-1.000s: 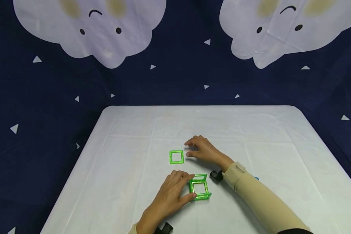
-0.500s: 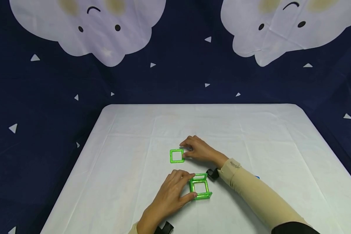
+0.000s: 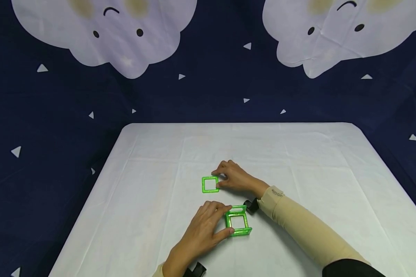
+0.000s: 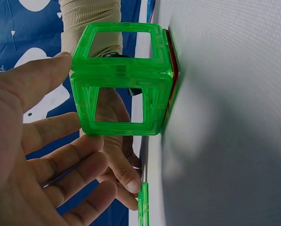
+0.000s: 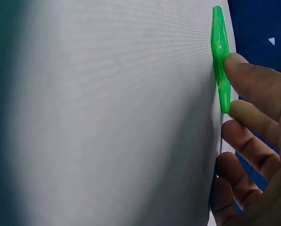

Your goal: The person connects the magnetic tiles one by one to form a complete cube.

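Observation:
My left hand pinches a small box-like frame of green magnetic tiles between thumb and index finger. It stands on the table, one side open in the head view. In the left wrist view, a red edge shows along the base of the green frame. Farther up the table, a single green square magnetic tile lies flat. My right hand has its thumb and index finger at the tile's right edge and upper right corner. The right wrist view shows the thumb against the tile's edge, other fingers curled beside it.
A white cloth covers the table. Black camera mounts sit at the right wrist and the left wrist. Behind the far edge hangs a dark blue backdrop with clouds and triangles.
My right hand has moved left, from beside the lone green tile to contact with it. The left hand keeps its grip on the green frame, almost unmoved.

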`<state>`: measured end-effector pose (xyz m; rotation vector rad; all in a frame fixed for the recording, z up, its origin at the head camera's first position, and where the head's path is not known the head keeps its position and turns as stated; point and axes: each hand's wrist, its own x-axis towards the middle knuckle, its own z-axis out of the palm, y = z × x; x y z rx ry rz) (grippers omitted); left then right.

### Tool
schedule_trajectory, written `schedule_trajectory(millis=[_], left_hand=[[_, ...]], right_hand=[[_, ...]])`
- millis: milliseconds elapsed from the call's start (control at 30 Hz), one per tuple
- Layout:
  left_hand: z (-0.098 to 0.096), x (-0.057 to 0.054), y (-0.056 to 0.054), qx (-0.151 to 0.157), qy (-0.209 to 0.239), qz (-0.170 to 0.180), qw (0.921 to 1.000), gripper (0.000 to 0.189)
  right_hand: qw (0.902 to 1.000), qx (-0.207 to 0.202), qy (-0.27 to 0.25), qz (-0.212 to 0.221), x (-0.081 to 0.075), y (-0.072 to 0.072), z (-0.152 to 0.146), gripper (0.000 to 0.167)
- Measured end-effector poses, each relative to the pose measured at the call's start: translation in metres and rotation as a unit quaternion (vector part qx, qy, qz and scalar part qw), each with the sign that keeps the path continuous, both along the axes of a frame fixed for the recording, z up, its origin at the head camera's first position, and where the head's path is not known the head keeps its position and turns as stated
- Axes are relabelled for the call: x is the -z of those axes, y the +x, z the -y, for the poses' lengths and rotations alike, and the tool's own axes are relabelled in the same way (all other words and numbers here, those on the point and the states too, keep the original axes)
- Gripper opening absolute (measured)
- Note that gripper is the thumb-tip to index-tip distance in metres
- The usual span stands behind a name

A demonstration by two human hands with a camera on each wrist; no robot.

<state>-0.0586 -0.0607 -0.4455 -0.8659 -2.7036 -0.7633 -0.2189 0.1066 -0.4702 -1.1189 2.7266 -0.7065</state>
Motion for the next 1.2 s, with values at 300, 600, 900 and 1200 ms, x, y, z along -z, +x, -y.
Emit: schedule_trajectory(millis=[300, 600, 900, 1200], left_hand=[[-0.0003, 0.0001, 0.0007, 0.003, 0.006, -0.004, 1.0, 0.055], [-0.0004, 0.0003, 0.0012, 0.005, 0.012, -0.012, 0.9998, 0.055], [-0.0003, -0.0005, 0.0008, 0.004, 0.011, -0.002, 0.9999, 0.055], [0.0009, -0.0018, 0.0006, -0.001, 0.005, 0.001, 1.0, 0.055]], right_hand=[[0.9996, 0.016, -0.011, 0.022, -0.002, 0.0024, 0.0014, 0.034], [0.9969, 0.023, -0.052, 0.053, -0.0032, 0.0026, -0.002, 0.027], [0.9874, 0.064, -0.083, 0.119, -0.0032, 0.003, -0.0045, 0.021], [0.9815, 0.087, -0.083, 0.15, -0.0052, 0.0062, -0.0069, 0.023]])
